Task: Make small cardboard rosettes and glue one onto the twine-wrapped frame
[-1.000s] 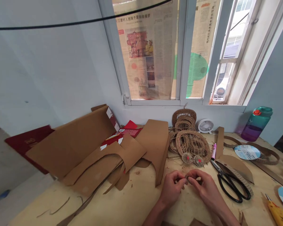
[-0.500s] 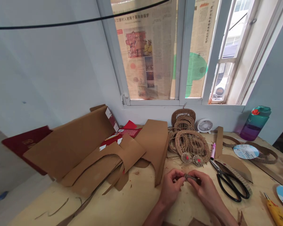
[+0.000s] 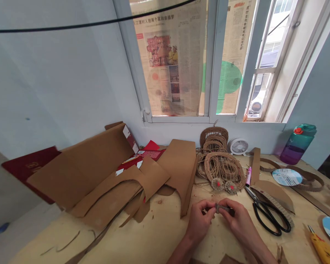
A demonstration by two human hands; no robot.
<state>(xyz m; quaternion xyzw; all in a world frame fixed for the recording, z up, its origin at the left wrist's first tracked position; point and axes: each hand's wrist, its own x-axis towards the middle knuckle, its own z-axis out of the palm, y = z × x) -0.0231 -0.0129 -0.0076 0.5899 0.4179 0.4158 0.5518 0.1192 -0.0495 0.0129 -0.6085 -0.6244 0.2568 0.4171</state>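
Between my two hands, above the table, is a small strip of corrugated cardboard [image 3: 221,208], greyish brown and curled at its left end. My left hand [image 3: 199,219] pinches that left end with thumb and fingertips. Closed over the rest of the strip is my right hand [image 3: 235,217], which hides part of it. Just beyond my hands lie two coiled cardboard rosettes with red centres, a left rosette [image 3: 217,184] and a right rosette [image 3: 231,187]. To the right of my right hand rest black-handled scissors [image 3: 266,211].
Cut cardboard sheets [image 3: 178,157] spread over the left of the table. Bundled twine [image 3: 222,165], a small white fan [image 3: 238,146] and a pink marker [image 3: 248,176] are behind my hands. On the right are a bottle [image 3: 298,145], a cardboard strip ring [image 3: 269,167] and a yellow glue gun [image 3: 319,245].
My left fingers have shifted slightly on the strip's left end, and the curled end shows a little more. Everything else on the table stays where it was.
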